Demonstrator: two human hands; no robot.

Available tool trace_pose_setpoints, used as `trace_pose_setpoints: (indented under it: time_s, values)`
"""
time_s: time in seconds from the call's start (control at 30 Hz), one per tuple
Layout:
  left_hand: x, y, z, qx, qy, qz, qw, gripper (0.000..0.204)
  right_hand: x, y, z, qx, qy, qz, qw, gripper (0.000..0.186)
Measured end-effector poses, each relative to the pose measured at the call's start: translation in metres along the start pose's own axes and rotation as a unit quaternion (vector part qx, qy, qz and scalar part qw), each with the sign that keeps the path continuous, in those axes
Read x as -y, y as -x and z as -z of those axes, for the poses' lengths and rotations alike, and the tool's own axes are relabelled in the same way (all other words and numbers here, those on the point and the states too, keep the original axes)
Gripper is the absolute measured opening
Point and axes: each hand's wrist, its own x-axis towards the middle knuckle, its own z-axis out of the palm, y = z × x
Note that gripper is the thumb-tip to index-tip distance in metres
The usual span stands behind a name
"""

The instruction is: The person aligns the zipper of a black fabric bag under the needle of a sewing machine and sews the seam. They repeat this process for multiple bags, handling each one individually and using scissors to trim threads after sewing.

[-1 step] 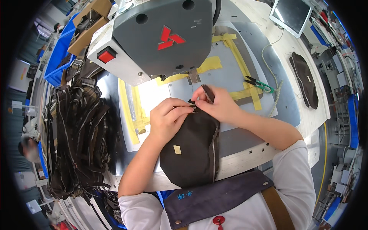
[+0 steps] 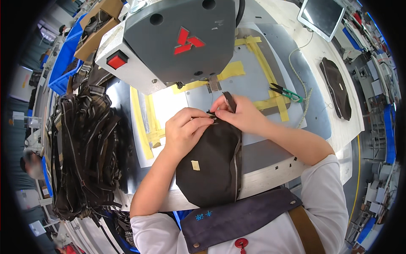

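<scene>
A dark brown zippered pouch [image 2: 211, 156] hangs over the near edge of the machine bed, its metal zipper running down the right side and a small pale yellow tag on its face. At its far end my left hand [image 2: 186, 129] pinches the fabric edge between thumb and fingers. Beside it my right hand [image 2: 241, 116] is closed on the same end, fingertips almost touching the left ones. A short dark strip [image 2: 229, 101] stands up out of my right fingers. Just beyond both hands is the metal presser foot [image 2: 214, 84] of a grey sewing machine [image 2: 182, 63].
Dark zippered pieces [image 2: 84, 148] are heaped at the left, by a blue crate [image 2: 63, 70]. Yellow tape [image 2: 270, 67] marks the machine bed. Green-handled thread snips [image 2: 287, 93] and a cord lie at the right, near another dark pouch [image 2: 336, 89] and a tablet screen [image 2: 321, 17].
The dark strip at my right fingers stands slightly more upright. Both hands and the pouch are otherwise practically still.
</scene>
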Motion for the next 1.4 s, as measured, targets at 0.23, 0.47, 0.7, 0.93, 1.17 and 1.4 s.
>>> trace_pose_setpoints:
  time_s: [0.23,0.47,0.7,0.93,1.17,1.4]
  values:
    - [0.012,-0.003,0.009,0.028,0.085,0.042,0.995,0.023,0.006,-0.001,0.014,0.068,0.217,0.241,0.943,0.012]
    - [0.015,-0.003,0.007,0.058,0.161,0.085,0.982,0.020,-0.004,0.000,0.008,0.043,0.321,0.340,0.883,0.014]
    - [0.014,0.000,0.008,0.077,0.198,0.148,0.966,0.019,-0.005,0.005,0.007,0.027,0.356,0.390,0.849,0.018]
    - [0.009,0.000,0.006,0.067,0.188,0.176,0.964,0.018,-0.007,0.002,0.007,0.015,0.350,0.394,0.849,0.021]
    - [0.000,0.000,0.000,0.010,0.075,0.069,0.995,0.020,-0.001,0.008,-0.007,-0.031,0.307,0.292,0.905,0.019]
    - [0.000,-0.006,-0.002,-0.047,-0.060,-0.082,0.994,0.020,0.001,-0.008,0.003,-0.012,0.085,-0.005,0.996,0.019]
